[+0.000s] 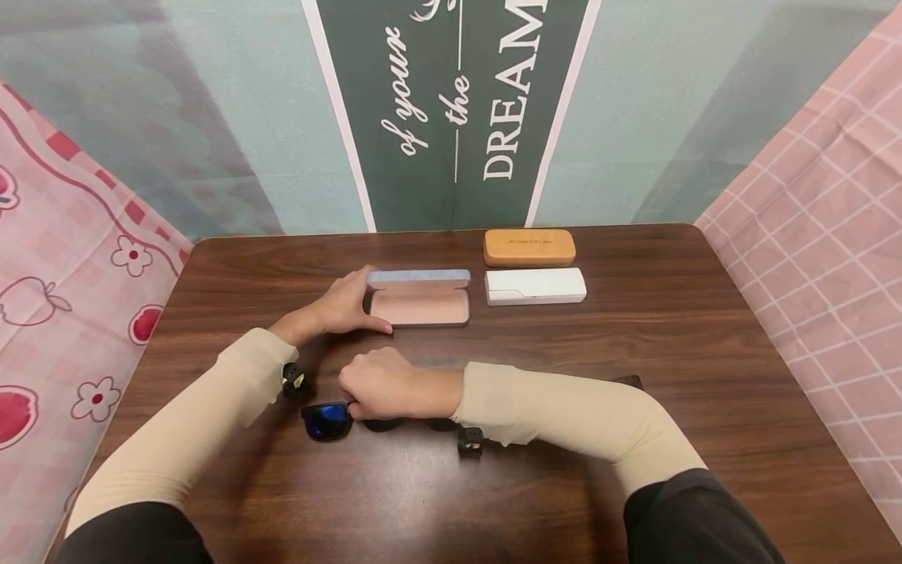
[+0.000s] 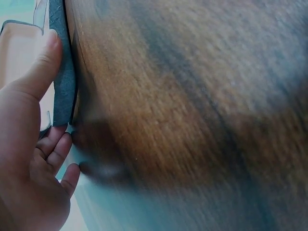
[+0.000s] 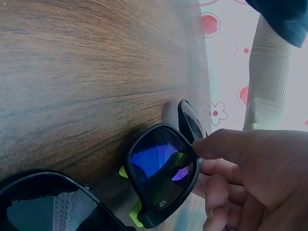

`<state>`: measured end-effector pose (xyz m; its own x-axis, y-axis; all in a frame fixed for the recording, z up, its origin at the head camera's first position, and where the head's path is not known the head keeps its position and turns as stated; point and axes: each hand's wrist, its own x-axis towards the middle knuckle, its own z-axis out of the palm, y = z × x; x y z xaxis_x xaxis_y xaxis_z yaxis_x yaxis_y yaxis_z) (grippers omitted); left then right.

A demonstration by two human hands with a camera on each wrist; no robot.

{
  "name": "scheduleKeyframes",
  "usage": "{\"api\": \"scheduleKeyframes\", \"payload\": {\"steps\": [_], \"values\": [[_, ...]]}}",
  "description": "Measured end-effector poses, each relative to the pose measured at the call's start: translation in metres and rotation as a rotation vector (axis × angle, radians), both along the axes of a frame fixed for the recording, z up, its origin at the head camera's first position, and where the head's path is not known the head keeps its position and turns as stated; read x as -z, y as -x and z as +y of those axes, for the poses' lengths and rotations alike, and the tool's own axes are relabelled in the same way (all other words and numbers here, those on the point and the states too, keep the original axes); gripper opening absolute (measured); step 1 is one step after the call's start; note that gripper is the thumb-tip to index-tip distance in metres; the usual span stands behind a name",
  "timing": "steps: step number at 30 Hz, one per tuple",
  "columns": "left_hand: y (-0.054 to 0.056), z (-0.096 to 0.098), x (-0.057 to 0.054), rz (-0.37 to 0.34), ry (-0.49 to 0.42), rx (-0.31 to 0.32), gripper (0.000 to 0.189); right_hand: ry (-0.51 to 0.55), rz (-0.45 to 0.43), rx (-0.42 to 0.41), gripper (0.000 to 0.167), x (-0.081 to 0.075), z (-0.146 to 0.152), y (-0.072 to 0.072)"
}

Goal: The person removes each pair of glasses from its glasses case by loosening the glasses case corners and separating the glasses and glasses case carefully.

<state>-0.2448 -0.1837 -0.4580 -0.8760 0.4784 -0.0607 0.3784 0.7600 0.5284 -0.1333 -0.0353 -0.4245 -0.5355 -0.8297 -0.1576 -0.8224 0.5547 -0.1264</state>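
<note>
An eyeglass case stands open on the table, its pale pink lining showing and its blue-grey lid raised at the back. My left hand grips the case's left end, thumb at the front edge and fingers behind. Nearer to me, my right hand pinches a pair of black-framed sunglasses at the bridge between the lenses. In the right wrist view, their blue-purple lens and yellow-green temple parts show. Beside them lies a second dark pair of sunglasses, partly hidden under my right wrist in the head view.
Right of the open case are a white case and, behind it, a tan-orange case, both closed. A dark object peeks out past my right sleeve. Cloth hangs along the table's back and sides.
</note>
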Motion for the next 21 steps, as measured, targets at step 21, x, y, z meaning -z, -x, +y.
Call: {"api": "scheduleKeyframes", "payload": {"steps": [21], "values": [[0.0, -0.001, 0.0, -0.014, -0.002, 0.011, 0.091, 0.133, -0.043, 0.038, 0.011, -0.018, 0.039, 0.023]]}}
